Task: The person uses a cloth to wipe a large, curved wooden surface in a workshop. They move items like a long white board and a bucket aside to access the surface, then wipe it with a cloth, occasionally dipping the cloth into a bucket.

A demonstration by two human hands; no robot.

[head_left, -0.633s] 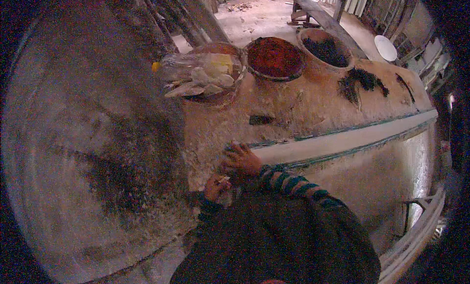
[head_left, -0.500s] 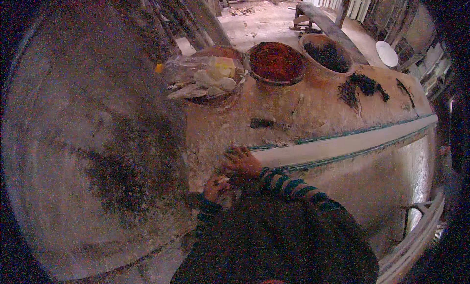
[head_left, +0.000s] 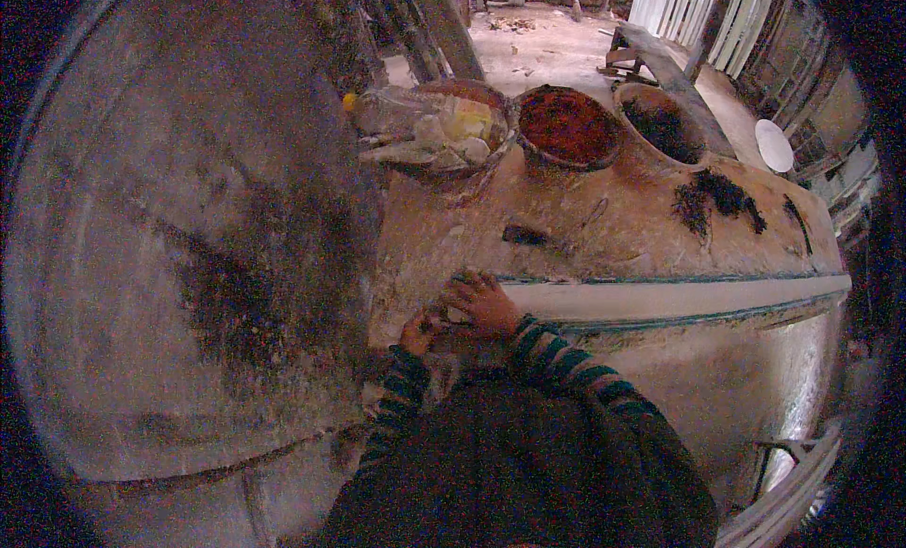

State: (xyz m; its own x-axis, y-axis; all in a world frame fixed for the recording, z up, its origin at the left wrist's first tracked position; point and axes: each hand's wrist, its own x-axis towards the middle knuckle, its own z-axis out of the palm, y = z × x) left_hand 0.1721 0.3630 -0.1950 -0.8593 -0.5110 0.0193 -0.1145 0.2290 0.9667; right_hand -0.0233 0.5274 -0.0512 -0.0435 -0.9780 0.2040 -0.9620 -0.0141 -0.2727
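A pale band with green edges point(head_left: 661, 301) runs along the front edge of an earthen counter, and both hands are at its left end. My right hand point(head_left: 488, 305) lies over that edge with its fingers spread and nothing clear in them. Just left of it and slightly lower, my left hand point(head_left: 417, 333) is closed, close to the right hand's wrist side. Whatever its fingers may hold is too dark and small to make out. Behind the hands a small dark block point(head_left: 525, 235) rests on the counter point(head_left: 604, 232).
Along the back are a bowl of reddish matter point(head_left: 568, 128), a dark-filled hollow point(head_left: 659, 125) and a clear plastic bag point(head_left: 429, 133) in a basin. Dark fibrous clumps point(head_left: 722, 201) lie at right. A large sooty curved surface point(head_left: 236, 293) fills the left side.
The view has shifted, so the counter and its things appear farther right. My left hand has moved up closer to my right hand; the pale bit seen at its fingers is now hidden.
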